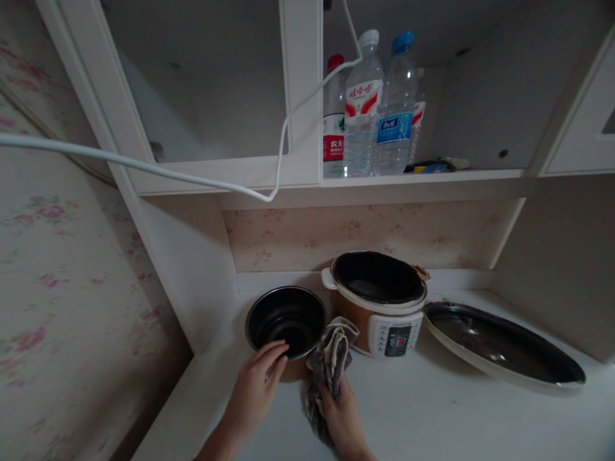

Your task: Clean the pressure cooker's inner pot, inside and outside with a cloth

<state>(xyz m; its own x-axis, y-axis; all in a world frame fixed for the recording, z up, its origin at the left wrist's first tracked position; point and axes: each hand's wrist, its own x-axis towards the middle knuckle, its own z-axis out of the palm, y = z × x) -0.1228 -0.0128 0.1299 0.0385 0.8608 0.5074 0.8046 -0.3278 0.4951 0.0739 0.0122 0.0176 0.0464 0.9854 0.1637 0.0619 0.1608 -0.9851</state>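
On the white counter, a black-lined pot sits beside the electric cooker. The right hand squeezes a gray cloth; the left hand is at the pot's rim, but I can't tell if it grips. Holding the pot still should help.

crumpled grey-brown cloth, upright black-lined pot beside it

The pot stands near the back left corner of the worktop. Right of it, by the back edge, stands the cooker; farther right, toward the right edge, lies the lid. The cloth, in the right hand, is before the gap between pot and cooker. Above, bottles stand on the cabinet shelf.
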